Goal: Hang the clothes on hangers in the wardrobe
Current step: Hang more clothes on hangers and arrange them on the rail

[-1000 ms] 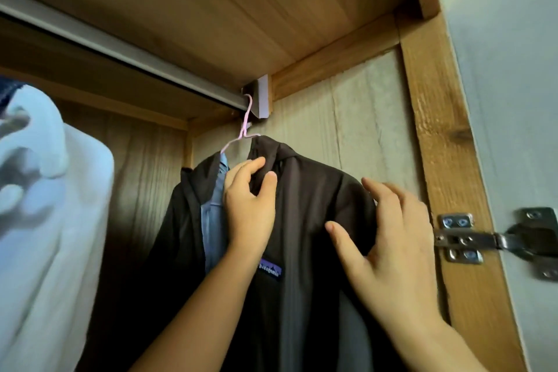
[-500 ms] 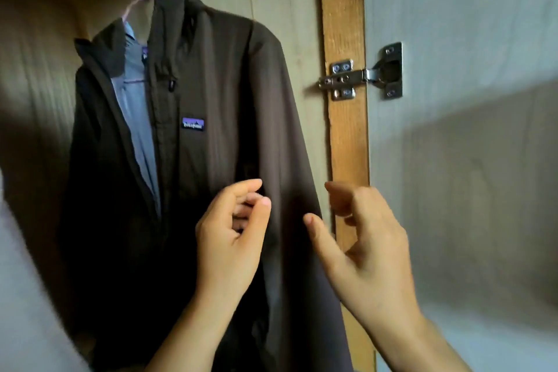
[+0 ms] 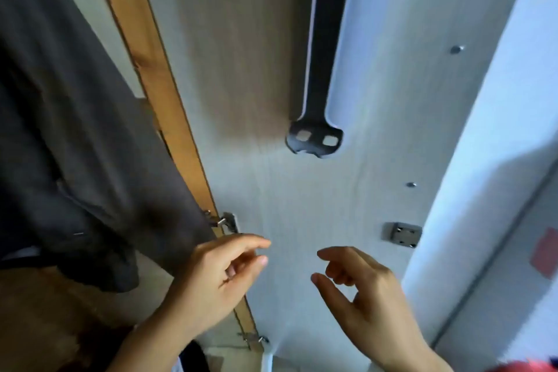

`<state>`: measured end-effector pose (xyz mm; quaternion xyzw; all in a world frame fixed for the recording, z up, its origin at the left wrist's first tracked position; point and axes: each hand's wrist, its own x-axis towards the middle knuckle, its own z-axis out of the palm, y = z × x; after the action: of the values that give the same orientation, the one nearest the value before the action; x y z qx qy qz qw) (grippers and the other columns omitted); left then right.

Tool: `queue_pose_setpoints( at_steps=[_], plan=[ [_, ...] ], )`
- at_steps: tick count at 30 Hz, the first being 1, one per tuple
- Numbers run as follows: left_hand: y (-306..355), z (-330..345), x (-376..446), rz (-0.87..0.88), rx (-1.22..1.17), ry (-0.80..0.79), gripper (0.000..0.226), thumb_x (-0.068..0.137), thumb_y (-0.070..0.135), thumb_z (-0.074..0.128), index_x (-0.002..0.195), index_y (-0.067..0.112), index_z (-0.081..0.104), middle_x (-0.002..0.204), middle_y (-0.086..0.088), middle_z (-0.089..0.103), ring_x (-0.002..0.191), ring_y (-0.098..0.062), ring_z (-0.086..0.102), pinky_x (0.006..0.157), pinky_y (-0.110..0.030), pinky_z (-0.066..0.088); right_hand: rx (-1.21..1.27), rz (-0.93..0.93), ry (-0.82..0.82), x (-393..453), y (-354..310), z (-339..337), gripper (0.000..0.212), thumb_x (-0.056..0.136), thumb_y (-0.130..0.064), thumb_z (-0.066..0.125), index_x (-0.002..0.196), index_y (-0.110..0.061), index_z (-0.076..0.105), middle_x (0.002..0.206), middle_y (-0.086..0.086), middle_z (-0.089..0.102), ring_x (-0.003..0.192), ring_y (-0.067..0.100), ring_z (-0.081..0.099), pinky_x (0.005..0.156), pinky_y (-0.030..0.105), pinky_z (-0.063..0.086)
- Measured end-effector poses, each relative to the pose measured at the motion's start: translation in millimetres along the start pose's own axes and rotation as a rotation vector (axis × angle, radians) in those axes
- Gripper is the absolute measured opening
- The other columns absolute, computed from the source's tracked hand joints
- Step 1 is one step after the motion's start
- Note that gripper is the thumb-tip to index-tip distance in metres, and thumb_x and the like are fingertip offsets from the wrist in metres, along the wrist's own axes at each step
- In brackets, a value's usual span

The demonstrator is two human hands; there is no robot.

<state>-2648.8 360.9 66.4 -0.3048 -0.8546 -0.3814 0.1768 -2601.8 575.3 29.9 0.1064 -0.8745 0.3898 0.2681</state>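
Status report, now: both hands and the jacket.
Left hand open, empty. Right hand open, empty. Dark jacket hangs in wardrobe, untouched. Nothing in the way.

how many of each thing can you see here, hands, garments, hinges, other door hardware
Hands: 2, the left hand and the right hand, both holding nothing
Garments: 1, the dark brown jacket
Hinges: 2, the upper hinge and the lower hinge
Other door hardware: 2, the black strap and the metal plate
Total: 7

One dark jacket (image 3: 75, 130); two hands (image 3: 217, 275) (image 3: 371, 299); two hinges (image 3: 226, 222) (image 3: 255, 338).
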Motion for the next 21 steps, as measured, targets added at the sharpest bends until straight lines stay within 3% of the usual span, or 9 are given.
queue_pose_setpoints(
  at_steps=[3, 8, 12, 21],
  plan=[
    [26.0, 49.1, -12.5, -0.008, 0.015, -0.101, 0.025, 0.080, 0.046, 0.056, 0.105, 0.043, 0.059, 0.083, 0.018, 0.066, 0.067, -0.004, 0.062, 0.055, -0.023, 0.049, -0.047, 0.113, 0.009, -43.1, 33.0, -48.7, 0.030, 0.077, -0.051, 0.052, 0.105, -0.040, 0.050, 0.073, -0.021, 0.055, 0.070, -0.004, 0.053, 0.054, 0.010, 0.039],
    [77.6, 123.2, -17.0, 0.037, 0.034, -0.221, 0.026, 0.079, 0.048, 0.053, 0.104, 0.042, 0.058, 0.086, 0.027, 0.062, 0.059, 0.004, 0.057, 0.056, -0.012, 0.045, -0.229, 0.233, 0.074, -100.2, 80.0, -122.3, 0.027, 0.078, -0.047, 0.052, 0.100, -0.034, 0.060, 0.074, -0.021, 0.056, 0.069, 0.001, 0.055, 0.054, 0.022, 0.049],
    [118.8, 175.4, -11.9, 0.148, 0.017, -0.345, 0.022, 0.080, 0.043, 0.053, 0.100, 0.037, 0.060, 0.084, 0.023, 0.062, 0.060, 0.010, 0.056, 0.055, -0.005, 0.042, -0.425, 0.357, 0.127, -144.4, 108.0, -177.5, 0.031, 0.076, -0.044, 0.051, 0.098, -0.027, 0.065, 0.075, -0.015, 0.060, 0.067, 0.006, 0.058, 0.055, 0.021, 0.044],
    [199.5, 295.2, 19.0, 0.457, -0.158, -0.645, 0.022, 0.082, 0.045, 0.051, 0.098, 0.035, 0.062, 0.075, 0.030, 0.058, 0.061, 0.010, 0.056, 0.055, 0.001, 0.039, -0.666, 0.627, 0.338, -231.9, 123.7, -263.8, 0.030, 0.078, -0.039, 0.048, 0.093, -0.021, 0.066, 0.073, -0.011, 0.060, 0.063, 0.012, 0.060, 0.051, 0.025, 0.050]
  ],
)
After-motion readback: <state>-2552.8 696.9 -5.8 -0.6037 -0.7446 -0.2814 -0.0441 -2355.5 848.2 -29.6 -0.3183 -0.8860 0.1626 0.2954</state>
